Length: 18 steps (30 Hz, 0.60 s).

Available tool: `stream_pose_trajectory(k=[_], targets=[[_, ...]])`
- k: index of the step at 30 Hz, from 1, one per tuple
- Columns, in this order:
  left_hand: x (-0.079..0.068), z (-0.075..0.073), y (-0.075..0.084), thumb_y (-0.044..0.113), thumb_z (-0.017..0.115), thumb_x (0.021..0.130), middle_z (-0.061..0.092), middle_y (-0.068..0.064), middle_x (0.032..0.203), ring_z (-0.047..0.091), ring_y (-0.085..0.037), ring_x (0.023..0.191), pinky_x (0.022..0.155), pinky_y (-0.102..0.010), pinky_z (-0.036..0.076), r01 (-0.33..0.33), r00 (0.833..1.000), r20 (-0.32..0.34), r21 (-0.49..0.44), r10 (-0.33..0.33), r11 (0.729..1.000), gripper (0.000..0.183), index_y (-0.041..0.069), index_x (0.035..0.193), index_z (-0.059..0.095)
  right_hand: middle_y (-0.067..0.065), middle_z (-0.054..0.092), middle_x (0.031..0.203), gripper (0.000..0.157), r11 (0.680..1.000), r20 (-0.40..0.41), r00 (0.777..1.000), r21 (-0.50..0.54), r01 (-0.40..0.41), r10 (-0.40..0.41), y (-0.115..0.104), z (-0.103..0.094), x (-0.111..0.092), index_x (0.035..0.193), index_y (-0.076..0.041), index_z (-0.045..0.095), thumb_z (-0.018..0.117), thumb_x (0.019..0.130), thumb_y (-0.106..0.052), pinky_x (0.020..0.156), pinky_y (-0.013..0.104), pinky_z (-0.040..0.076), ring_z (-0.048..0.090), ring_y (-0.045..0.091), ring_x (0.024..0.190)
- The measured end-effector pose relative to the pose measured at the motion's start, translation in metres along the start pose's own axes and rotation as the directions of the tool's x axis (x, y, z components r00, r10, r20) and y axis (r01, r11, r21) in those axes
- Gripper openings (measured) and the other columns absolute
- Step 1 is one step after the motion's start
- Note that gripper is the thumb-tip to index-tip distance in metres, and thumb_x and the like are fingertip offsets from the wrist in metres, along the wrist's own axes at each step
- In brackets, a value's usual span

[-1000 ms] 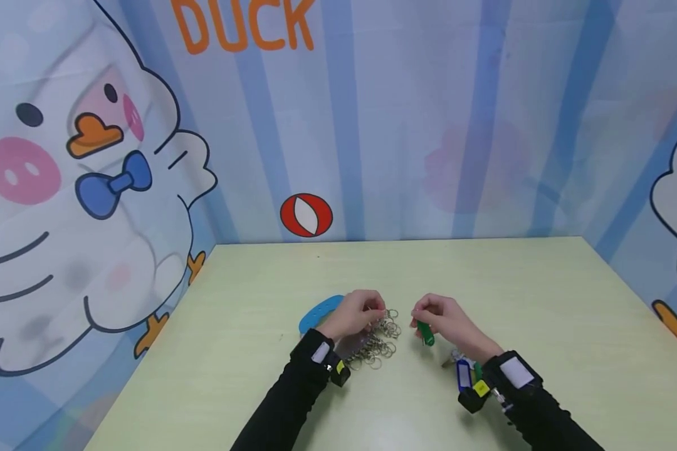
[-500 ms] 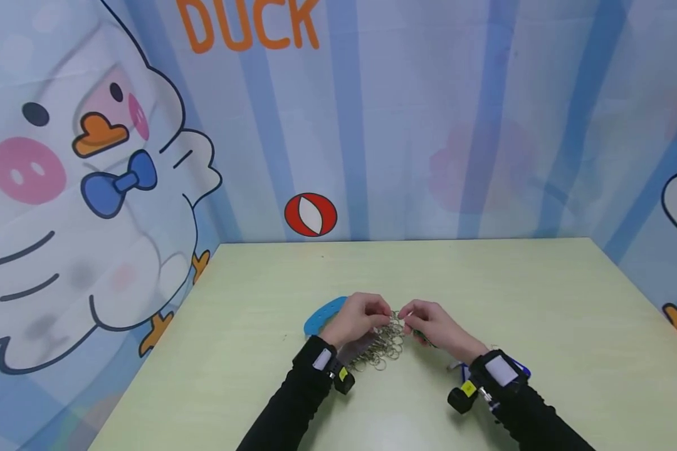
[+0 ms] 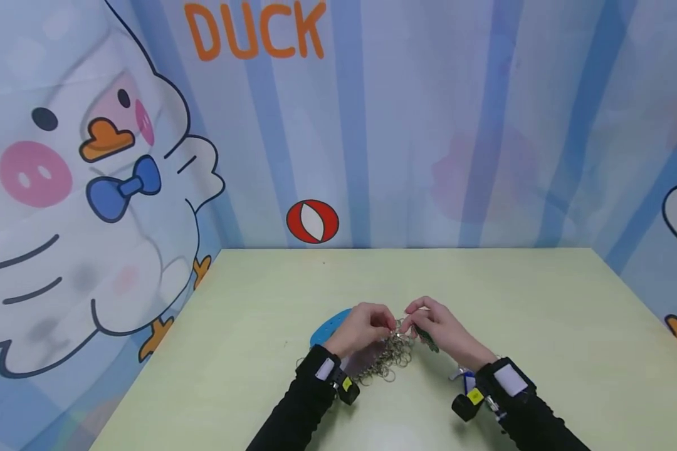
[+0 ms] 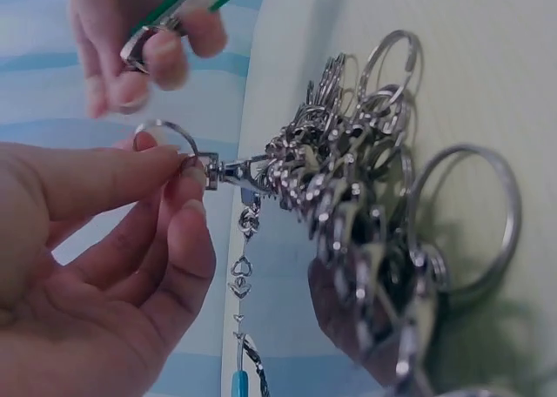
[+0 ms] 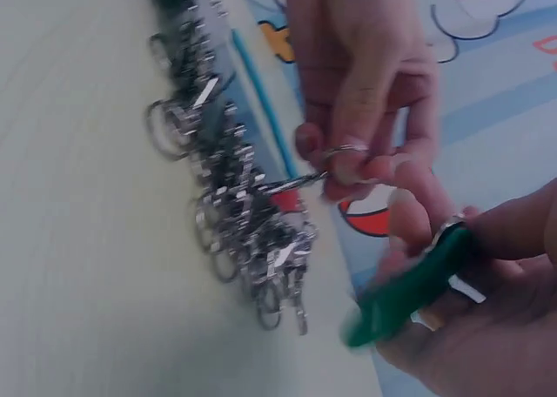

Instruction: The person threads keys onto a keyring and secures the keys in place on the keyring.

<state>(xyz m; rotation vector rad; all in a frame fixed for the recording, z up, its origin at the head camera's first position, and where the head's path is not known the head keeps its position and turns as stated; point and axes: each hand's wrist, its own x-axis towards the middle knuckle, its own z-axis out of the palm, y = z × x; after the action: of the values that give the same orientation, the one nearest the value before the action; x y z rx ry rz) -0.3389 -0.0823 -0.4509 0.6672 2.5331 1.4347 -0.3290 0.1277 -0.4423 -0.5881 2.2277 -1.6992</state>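
Metal key ring (image 4: 182, 130) with a clasp, pinched between left-hand (image 3: 363, 327) thumb and fingers, over a pale table (image 3: 530, 300). Nearest, black wrist straps (image 3: 310, 360) carry yellow stickers (image 3: 346, 383), any print too small to read. A blue-edged tag (image 3: 469, 381) lies by the right wrist, partly hidden. Next comes a cluster of similar rings (image 3: 392, 358). The right hand (image 3: 440, 329), fingers curled, grips a green tag (image 5: 413, 292) near the ring. A blue object (image 3: 328, 327) shows behind the left hand. Farthest, orange wall lettering (image 3: 251, 31) reads "DUCK".
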Motion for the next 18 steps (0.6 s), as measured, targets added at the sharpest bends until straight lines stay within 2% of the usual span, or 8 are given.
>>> stream_pose_trajectory(k=[2, 5, 7, 10, 14, 18], targets=[[0.000, -0.001, -0.001, 0.000, 0.061, 0.090, 0.070, -0.013, 0.090, 0.058, -0.011, 0.074, 0.066, -0.020, 0.047, -0.014, 1.000, 0.002, -0.015, 0.014, 1.000, 0.010, 0.003, 0.094, 0.070, 0.021, 0.067, 0.104, 0.027, 0.999, -0.015, 0.999, 0.003, 0.034, -0.034, -0.002, -0.001, 0.000, 0.121, 0.006, 0.038, 0.035, 0.106, -0.016, 0.071, 0.025, 0.048, 0.060, 0.024, 0.082], [-0.001, 0.000, -0.001, -0.002, 0.060, 0.090, 0.070, -0.013, 0.090, 0.058, -0.011, 0.074, 0.066, -0.020, 0.048, -0.031, 0.999, -0.015, -0.030, 0.030, 0.999, 0.012, 0.001, 0.094, 0.070, 0.018, 0.064, 0.096, 0.026, 0.999, -0.010, 0.999, -0.009, 0.030, -0.031, 0.000, 0.002, 0.000, 0.119, 0.007, 0.040, 0.033, 0.105, -0.014, 0.068, 0.027, 0.049, 0.057, 0.019, 0.072], [-0.001, 0.002, 0.000, -0.003, 0.060, 0.089, 0.069, -0.011, 0.088, 0.058, -0.012, 0.073, 0.065, -0.020, 0.047, -0.034, 0.999, -0.034, -0.033, 0.033, 0.999, 0.011, 0.001, 0.095, 0.069, 0.013, 0.058, 0.086, 0.026, 0.999, 0.005, 1.000, -0.041, -0.002, 0.002, 0.003, 0.005, 0.000, 0.118, 0.007, 0.044, 0.034, 0.105, -0.012, 0.058, 0.025, 0.044, 0.048, 0.014, 0.062], [-0.002, 0.005, 0.001, -0.001, 0.062, 0.089, 0.066, -0.008, 0.086, 0.057, -0.010, 0.073, 0.064, -0.020, 0.047, -0.030, 0.998, -0.055, -0.042, 0.028, 0.999, 0.009, 0.004, 0.095, 0.065, 0.005, 0.050, 0.078, 0.024, 0.990, 0.006, 1.000, -0.138, -0.025, 0.026, 0.008, 0.010, 0.002, 0.115, 0.004, 0.053, 0.042, 0.103, -0.013, 0.053, 0.022, 0.036, 0.039, 0.008, 0.059], [-0.002, 0.007, 0.001, 0.001, 0.064, 0.088, 0.066, -0.008, 0.085, 0.057, -0.009, 0.073, 0.064, -0.022, 0.048, -0.013, 0.998, -0.060, -0.070, 0.009, 0.997, 0.008, 0.007, 0.093, 0.065, 0.002, 0.053, 0.074, 0.015, 0.956, -0.047, 0.999, -0.292, 0.011, -0.025, 0.013, 0.014, 0.006, 0.103, -0.003, 0.064, 0.057, 0.096, -0.014, 0.055, 0.020, 0.036, 0.043, 0.007, 0.062], [-0.002, 0.007, -0.001, 0.002, 0.064, 0.089, 0.069, -0.010, 0.085, 0.057, -0.011, 0.071, 0.064, -0.026, 0.049, -0.001, 0.998, -0.062, -0.078, -0.004, 0.997, 0.006, 0.007, 0.090, 0.069, 0.000, 0.054, 0.067, 0.009, 0.920, -0.070, 0.995, -0.389, 0.043, -0.076, 0.016, 0.016, 0.008, 0.092, -0.007, 0.068, 0.064, 0.091, -0.015, 0.052, 0.020, 0.035, 0.042, 0.006, 0.056]])
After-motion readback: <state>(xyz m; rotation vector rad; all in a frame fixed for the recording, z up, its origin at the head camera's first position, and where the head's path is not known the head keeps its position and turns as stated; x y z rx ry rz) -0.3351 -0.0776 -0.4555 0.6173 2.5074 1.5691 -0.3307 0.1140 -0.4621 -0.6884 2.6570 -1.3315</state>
